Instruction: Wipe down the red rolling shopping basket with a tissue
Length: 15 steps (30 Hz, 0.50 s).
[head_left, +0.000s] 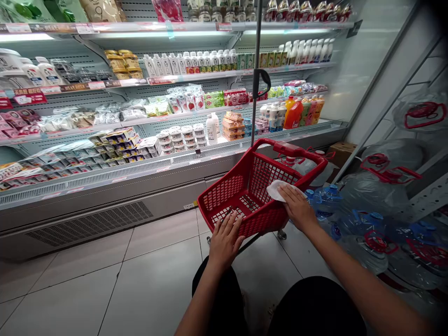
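Observation:
A small red plastic shopping cart (259, 225) with lattice walls stands in front of me. My right hand (297, 205) presses a folded white cloth (276, 190) against the near rim of its basket, close to the handle end. The cloth could be a wipe; its exact kind does not show. On the same near side, farther left, my left hand (226, 239) rests over the basket's edge with fingers stretched out and slightly apart. A grey pole (257, 42) with a black grip rises behind the cart's far side.
An open refrigerated display (140, 186) with dairy packs, bottles and cups on several shelves runs behind the cart. Large clear water jugs (367, 238) with blue caps and red handles crowd the right side. Pale tiles (150, 280) cover the floor; my knees are below the cart.

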Available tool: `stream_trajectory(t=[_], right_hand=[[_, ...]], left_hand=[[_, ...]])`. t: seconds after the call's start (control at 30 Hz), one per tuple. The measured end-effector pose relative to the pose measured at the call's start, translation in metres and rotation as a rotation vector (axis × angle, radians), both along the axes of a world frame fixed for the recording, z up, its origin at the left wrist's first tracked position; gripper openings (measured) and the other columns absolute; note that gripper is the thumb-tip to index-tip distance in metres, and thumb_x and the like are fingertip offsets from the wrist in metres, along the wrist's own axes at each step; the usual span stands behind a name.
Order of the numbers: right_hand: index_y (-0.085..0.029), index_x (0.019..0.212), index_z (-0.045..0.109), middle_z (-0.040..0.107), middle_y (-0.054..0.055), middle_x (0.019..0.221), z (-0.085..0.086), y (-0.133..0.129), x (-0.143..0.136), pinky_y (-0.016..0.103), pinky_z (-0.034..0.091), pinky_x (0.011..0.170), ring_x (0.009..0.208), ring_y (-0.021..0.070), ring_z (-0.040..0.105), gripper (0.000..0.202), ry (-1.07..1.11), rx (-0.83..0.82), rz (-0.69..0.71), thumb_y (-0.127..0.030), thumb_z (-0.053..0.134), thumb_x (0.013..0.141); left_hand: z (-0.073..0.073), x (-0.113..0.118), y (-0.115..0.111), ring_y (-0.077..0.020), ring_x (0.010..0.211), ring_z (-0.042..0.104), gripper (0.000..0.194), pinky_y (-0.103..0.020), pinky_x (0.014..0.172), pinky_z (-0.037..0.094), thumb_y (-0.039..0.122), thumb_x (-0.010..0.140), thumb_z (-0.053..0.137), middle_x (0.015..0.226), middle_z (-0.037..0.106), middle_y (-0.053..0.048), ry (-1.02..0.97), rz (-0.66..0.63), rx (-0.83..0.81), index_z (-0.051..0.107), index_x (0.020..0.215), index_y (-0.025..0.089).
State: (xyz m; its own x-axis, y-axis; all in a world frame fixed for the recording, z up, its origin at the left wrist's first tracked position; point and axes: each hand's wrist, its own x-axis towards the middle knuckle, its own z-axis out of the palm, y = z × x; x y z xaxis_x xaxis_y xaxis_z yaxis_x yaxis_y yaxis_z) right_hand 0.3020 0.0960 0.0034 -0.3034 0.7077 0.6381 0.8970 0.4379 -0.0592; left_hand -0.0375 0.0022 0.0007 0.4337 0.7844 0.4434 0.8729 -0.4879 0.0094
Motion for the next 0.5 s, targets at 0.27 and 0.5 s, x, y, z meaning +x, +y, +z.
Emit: stream_trajectory(t=[0.27, 0.5], right_hand=[[-0.026, 0.168, 0.010, 0.038, 0.003, 0.167, -0.027, -0.052, -0.111, 0.047, 0.028, 0.129, 0.154, 0.0187, 0.034, 0.076, -0.025, -0.102, 0.250, -0.009, 0.035, 0.098], [-0.033, 0.167, 0.008, 0.037, 0.000, 0.167, -0.015, -0.020, -0.036, 0.050, 0.026, 0.128, 0.155, 0.0187, 0.033, 0.074, -0.039, -0.129, 0.097, -0.012, 0.032, 0.101]], left_hand=[[-0.007, 0.029, 0.015, -0.0238, 0.156, 0.031, 0.079, -0.045, 0.125, 0.034, 0.050, 0.106, 0.045, 0.171, 0.026, -0.008, -0.048, -0.014, -0.026, 0.006, 0.168, 0.022], [-0.009, -0.021, 0.030, -0.0212, 0.152, 0.040, 0.058, -0.047, 0.127, 0.032, 0.042, 0.110, 0.035, 0.167, 0.038, -0.005, 0.015, -0.023, -0.044, 0.023, 0.166, 0.027]])
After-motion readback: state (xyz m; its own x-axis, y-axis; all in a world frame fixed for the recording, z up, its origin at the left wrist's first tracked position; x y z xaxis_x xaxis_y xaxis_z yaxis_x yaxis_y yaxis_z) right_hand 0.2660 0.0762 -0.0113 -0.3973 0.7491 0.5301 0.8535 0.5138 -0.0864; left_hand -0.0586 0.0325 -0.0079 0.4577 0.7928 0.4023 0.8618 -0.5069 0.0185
